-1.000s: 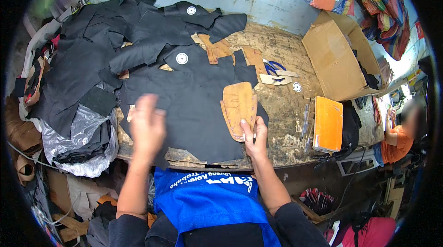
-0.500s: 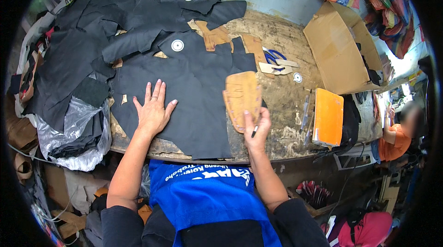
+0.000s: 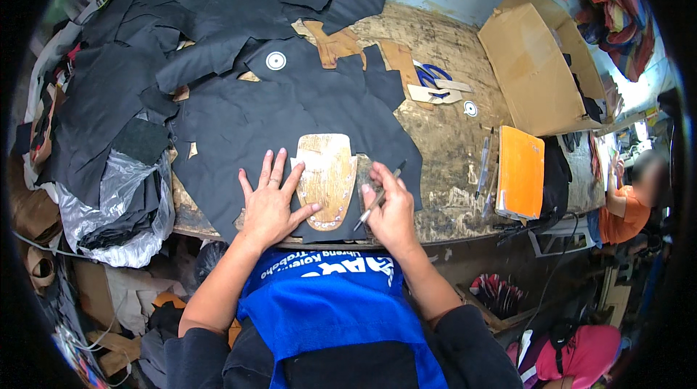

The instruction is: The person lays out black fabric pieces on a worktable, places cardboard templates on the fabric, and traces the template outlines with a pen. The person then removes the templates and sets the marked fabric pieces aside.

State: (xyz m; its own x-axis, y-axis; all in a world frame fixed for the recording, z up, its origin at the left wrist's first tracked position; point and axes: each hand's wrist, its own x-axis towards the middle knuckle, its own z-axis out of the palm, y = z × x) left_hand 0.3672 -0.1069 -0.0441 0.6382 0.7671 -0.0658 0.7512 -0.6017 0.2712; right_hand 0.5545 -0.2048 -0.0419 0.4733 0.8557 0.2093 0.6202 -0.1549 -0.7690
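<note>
Since the earlier frames the wooden pattern template (image 3: 327, 180) had been laid flat on the black leather sheet (image 3: 239, 124) near the table's front edge, and both hands had closed in on either side of it.

Nearest the body, the left hand (image 3: 270, 200) lay palm-down with fingers spread wide, its thumb and first fingers pressing on the template's left edge and the rest resting on the leather. The right hand (image 3: 390, 209) sat just beside the template's right edge — curled around a thin pen (image 3: 377, 197) held in a writing grip, its tip pointing down toward the template's lower right rim. So the template lay directly between the two hands, touched by the left and just beside the right.

Beyond them the leather sheet spread across the worn wooden table (image 3: 450, 135), with more black leather pieces (image 3: 109, 91) heaped to the left over a crumpled plastic bag (image 3: 109, 207). Further back lay tan cardboard patterns (image 3: 335, 44) and blue-handled scissors (image 3: 434, 74). To the right stood an orange notebook (image 3: 520, 171) and, farther off, an open cardboard box (image 3: 530, 62) — another person in an orange shirt (image 3: 626, 204) sat at the far right edge.
</note>
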